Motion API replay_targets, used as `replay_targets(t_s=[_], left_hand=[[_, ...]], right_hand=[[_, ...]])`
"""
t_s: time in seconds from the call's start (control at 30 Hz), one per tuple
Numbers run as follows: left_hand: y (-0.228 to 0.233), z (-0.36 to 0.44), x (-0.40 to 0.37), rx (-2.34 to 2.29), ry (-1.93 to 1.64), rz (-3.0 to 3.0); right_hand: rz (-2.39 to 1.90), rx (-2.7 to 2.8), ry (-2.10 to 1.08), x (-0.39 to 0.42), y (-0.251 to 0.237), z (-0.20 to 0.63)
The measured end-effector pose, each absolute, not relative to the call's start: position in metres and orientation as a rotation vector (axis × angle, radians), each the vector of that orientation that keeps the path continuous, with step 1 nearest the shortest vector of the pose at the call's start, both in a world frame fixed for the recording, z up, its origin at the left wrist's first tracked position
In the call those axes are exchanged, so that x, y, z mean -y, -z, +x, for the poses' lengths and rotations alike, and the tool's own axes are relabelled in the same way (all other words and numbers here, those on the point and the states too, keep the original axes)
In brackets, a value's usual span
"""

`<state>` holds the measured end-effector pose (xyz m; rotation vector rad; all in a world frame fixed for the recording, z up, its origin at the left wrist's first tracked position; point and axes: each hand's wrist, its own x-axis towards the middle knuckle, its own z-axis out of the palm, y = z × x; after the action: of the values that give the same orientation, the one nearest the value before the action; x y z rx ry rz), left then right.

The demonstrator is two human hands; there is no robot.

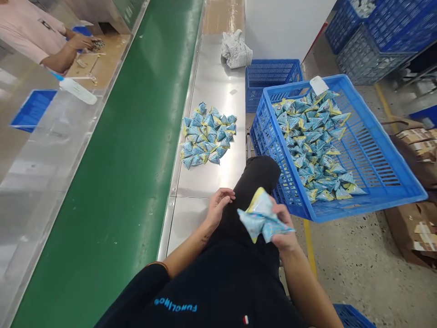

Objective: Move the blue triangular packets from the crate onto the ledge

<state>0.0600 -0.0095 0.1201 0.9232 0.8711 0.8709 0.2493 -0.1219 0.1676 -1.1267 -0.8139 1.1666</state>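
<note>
My right hand [284, 228] is closed on a few blue-and-yellow pyramid-shaped packets [261, 216], held together above my lap and slightly blurred. Beside my knee, at the edge of the metal ledge, my left hand [218, 207] is loosely curled with its thumb and fingers a little apart; nothing shows in it. Ahead of it, a cluster of similar packets [208, 134] lies in rough rows on the metal ledge [215, 182]. To the right, a large blue plastic crate [375, 159], tilted towards me, holds many more of these packets [314, 141].
A green conveyor belt [136, 159] runs along the left. Across it a co-worker's hands [85, 43] handle small pieces near a white bottle [78, 90]. Striped cloth [236, 49] lies at the ledge's far end. Another blue crate [273, 68] stands behind; brown bags [413, 218] are at right.
</note>
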Motion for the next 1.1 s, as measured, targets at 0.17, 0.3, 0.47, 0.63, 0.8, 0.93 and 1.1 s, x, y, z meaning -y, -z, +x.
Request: replay_targets(t_s=[0.17,0.3,0.47,0.63,0.8,0.93,1.1], left_hand=[[-0.129,0.060,0.010,-0.728,-0.844,0.930],[-0.133,0.060,0.016,-0.690,-0.802,0.878],[-0.132,0.065,0.043,-0.759,-0.745,0.826],[-0.128,0.067,0.047,-0.820,-0.809,0.722],[-0.115,0.032,-0.006,-0.925,-1.173,0.616],[-0.084,0.003,-0.045,-1.114,-1.268,0.863],[-0.034,0.005,-0.060,-1.452,-1.029,1.243]], right_hand=[[-1.108,0.762,-1.161,0.118,-0.160,0.244],[-1.063,0.744,-1.193,0.113,-0.148,0.236],[-1.206,0.640,-1.033,0.105,-0.132,0.218],[-1.284,0.630,-0.875,0.103,-0.132,0.202],[-1.138,0.500,-0.814,0.096,-0.154,0.213],[-1.145,0.480,-0.855,0.095,-0.162,0.231],[-1.209,0.508,-0.864,0.101,-0.156,0.239]])
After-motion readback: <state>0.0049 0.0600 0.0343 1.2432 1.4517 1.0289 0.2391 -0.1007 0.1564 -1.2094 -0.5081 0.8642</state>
